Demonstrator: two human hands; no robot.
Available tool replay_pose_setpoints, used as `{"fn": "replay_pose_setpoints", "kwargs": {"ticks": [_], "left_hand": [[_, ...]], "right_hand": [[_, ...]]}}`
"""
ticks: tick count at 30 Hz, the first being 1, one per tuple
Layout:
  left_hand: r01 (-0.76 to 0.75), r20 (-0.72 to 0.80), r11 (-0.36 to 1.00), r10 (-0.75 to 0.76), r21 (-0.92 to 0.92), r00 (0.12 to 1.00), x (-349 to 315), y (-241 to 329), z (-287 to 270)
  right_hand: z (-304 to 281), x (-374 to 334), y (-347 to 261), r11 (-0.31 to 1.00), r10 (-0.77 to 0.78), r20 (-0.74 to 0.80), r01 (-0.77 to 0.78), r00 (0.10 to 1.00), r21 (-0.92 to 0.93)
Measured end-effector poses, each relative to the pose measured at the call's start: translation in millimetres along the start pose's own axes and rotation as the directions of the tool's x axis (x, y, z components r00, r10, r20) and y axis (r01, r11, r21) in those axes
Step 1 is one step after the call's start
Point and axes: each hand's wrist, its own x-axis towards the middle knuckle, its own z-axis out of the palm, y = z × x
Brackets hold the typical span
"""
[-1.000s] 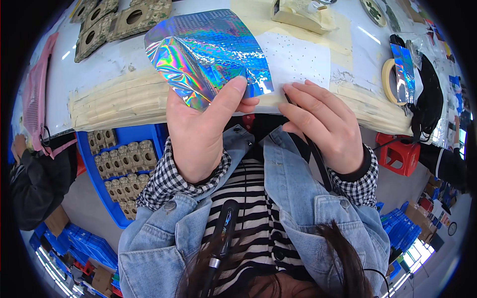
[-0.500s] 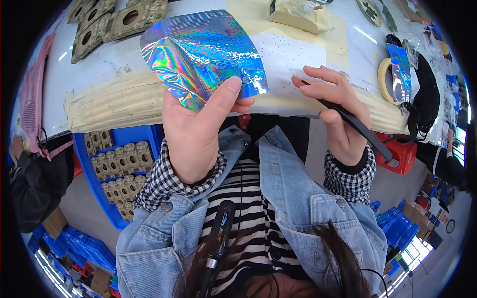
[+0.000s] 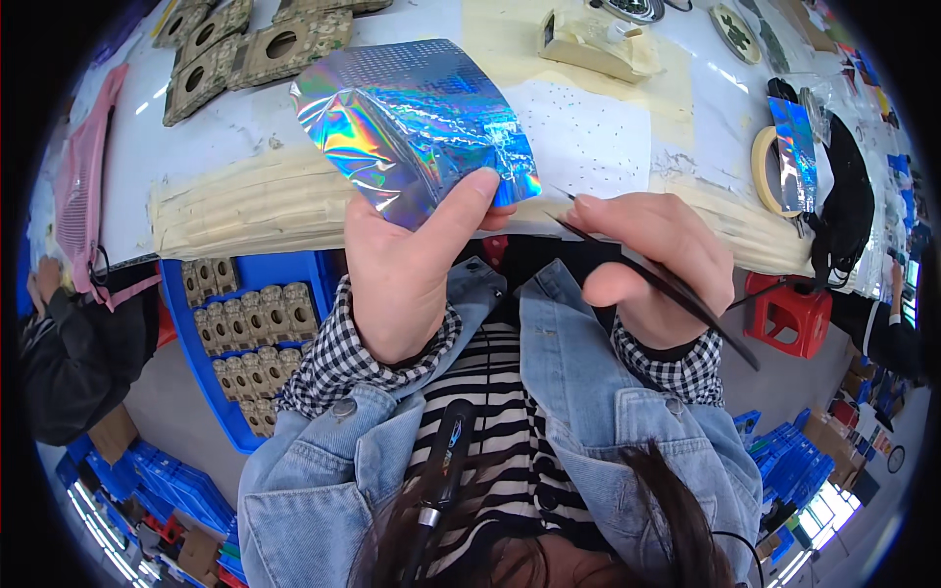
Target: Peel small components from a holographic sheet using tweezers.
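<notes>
My left hand (image 3: 407,269) grips a shiny holographic foil sheet (image 3: 421,122) by its near right corner, thumb on top. Rows of small dots run along the sheet's far edge, and its surface is creased and curled. In my right hand (image 3: 667,255) is a pair of black tweezers (image 3: 676,287), slanting across the fingers with the tips pointing toward the sheet. The tips are a short way right of the foil's corner, not touching it. Under and beyond my hands, a white paper (image 3: 588,137) scattered with tiny dark specks lies on the table.
Camouflage-patterned pieces with round holes (image 3: 279,49) lie at the back left. A cream block-shaped device (image 3: 593,44) stands at the back. A tape roll (image 3: 767,171) sits at the right. Below the table's padded edge, a blue tray (image 3: 230,392) holds several camouflage pieces; a red stool (image 3: 792,318) stands right.
My right hand has turned over and closed in on the tweezers, bringing their tips left and lower, nearer the foil's corner. The whole view has shifted slightly; the foil stays in my left hand.
</notes>
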Motion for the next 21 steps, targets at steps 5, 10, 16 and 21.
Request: {"fn": "replay_pose_setpoints", "kwargs": {"ticks": [5,10,16,21], "left_hand": [[0.012,0.019,1.000,-0.012,-0.013,1.000,0.7,0.1,-3.4],[0.004,0.042,1.000,-0.003,-0.026,0.999,0.4,1.9,-3.1],[0.017,0.042,0.999,-0.015,-0.040,0.999,0.5,2.0,-3.5],[0.015,0.034,0.998,-0.014,-0.055,0.999,-0.3,1.7,-2.8]], "right_hand": [[8.8,5.2,-7.2,0.998,0.032,0.012,-0.031,0.999,-0.063],[10.1,10.3,-1.0,0.996,-0.063,0.051,0.066,0.997,-0.065],[14.2,10.5,1.8,0.995,-0.060,0.047,0.063,0.997,-0.073],[15.3,10.4,1.3,0.994,-0.060,0.052,0.065,0.997,-0.092]]}}
